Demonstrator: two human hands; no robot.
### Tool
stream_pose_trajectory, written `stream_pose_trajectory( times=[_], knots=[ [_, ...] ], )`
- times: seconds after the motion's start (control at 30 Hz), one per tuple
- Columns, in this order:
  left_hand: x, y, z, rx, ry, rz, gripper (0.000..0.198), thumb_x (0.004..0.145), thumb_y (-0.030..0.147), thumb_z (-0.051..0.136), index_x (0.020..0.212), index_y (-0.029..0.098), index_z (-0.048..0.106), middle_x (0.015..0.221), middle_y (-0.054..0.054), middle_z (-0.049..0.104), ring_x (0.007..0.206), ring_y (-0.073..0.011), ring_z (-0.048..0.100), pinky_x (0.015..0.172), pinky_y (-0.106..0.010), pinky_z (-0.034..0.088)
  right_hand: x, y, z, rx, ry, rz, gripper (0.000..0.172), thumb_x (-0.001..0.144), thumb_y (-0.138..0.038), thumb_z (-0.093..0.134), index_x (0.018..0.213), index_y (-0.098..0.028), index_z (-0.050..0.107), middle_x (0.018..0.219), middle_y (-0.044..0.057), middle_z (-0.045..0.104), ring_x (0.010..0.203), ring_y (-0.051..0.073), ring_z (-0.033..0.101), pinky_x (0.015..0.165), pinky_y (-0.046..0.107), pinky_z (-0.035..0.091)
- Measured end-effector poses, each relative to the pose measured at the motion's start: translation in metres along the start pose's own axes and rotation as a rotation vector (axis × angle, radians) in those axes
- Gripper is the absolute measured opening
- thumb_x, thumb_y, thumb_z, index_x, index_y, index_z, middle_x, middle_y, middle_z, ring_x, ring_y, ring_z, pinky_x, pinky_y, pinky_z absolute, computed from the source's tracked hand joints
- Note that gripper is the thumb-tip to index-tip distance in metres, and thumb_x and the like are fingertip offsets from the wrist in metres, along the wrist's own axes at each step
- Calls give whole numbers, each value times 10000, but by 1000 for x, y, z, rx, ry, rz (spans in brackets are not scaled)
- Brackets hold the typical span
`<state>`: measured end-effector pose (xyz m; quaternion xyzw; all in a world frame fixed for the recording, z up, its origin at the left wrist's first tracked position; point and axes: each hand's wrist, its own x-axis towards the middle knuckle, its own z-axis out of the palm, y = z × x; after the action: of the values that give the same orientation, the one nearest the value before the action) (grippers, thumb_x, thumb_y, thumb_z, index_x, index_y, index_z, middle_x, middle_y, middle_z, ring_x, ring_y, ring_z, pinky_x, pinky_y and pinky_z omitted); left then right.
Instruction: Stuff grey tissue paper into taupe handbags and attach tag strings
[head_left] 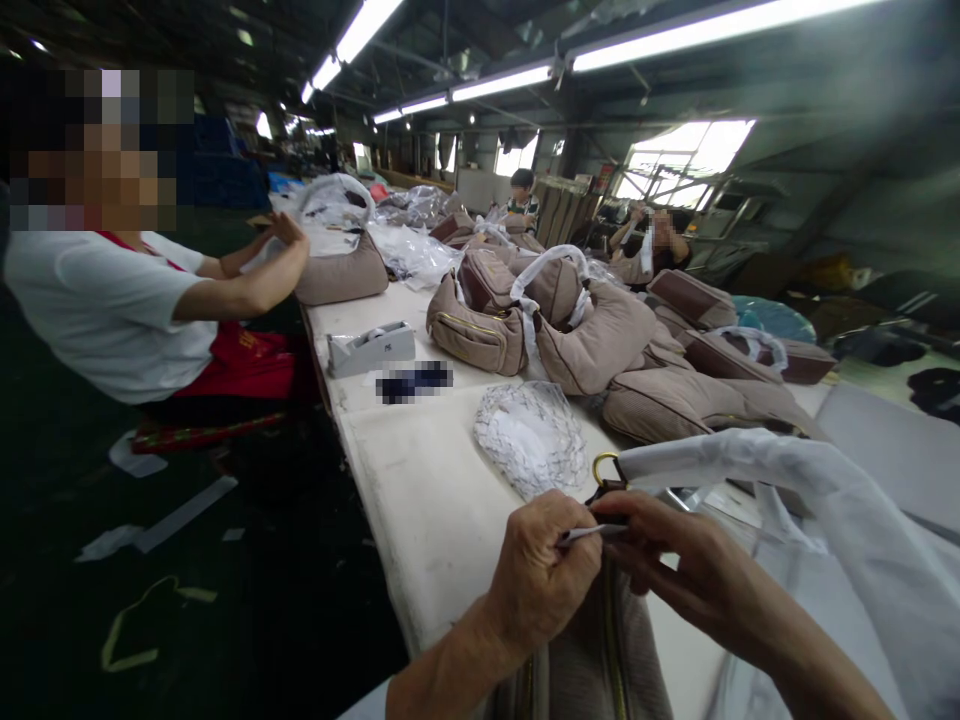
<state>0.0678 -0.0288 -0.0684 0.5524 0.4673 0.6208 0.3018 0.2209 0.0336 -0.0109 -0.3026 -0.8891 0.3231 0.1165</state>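
A taupe handbag [577, 650] with gold zippers stands at the table's near edge, its top end under my hands. My left hand [544, 570] is closed, thumb and fingers pinching a small piece of white paper [583, 533]. My right hand [660, 540] is closed at the dark strap tab [609, 490] beside that paper; its fingertips are partly hidden, so what they grip is unclear. Just above the tab sits a gold ring [604, 466]. From there a handle wrapped in white paper [787, 470] arches away to the right.
A round heap of white ties or strips [531, 436] lies ahead on the table [405, 450], with a grey tape dispenser [371, 348] beyond. Several taupe bags [600, 335] are piled farther back. A co-worker in a white shirt [112, 310] sits at left; paper scraps [187, 512] litter the floor.
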Motion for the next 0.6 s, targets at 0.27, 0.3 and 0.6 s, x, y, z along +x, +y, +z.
stream_pose_trajectory(
  times=[0.27, 0.3, 0.6],
  knots=[
    [-9, -3, -3, -7, -78, -72, 157, 848, 219, 539, 937, 149, 648, 769, -25, 644, 670, -122, 549, 632, -213, 418, -2, 10, 1, -31, 45, -27, 173, 921, -270, 429, 811, -211, 548, 551, -42, 584, 487, 90, 577, 448, 160, 409],
    [-9, -2, -3, -16, -80, -84, 172, 848, 214, 536, 963, 152, 649, 787, -29, 658, 675, -124, 559, 634, -211, 424, -3, 11, 3, -55, 73, -62, 181, 925, -264, 422, 793, -213, 535, 544, -43, 573, 473, 88, 560, 435, 160, 398],
    [-13, -5, 10, -82, 76, -40, 208, 805, 102, 428, 755, 167, 620, 663, 2, 576, 538, -93, 516, 577, -219, 433, -10, 25, 26, -307, 362, -393, 135, 920, -173, 458, 990, -205, 569, 657, -13, 616, 523, 95, 576, 487, 182, 417]
  ],
)
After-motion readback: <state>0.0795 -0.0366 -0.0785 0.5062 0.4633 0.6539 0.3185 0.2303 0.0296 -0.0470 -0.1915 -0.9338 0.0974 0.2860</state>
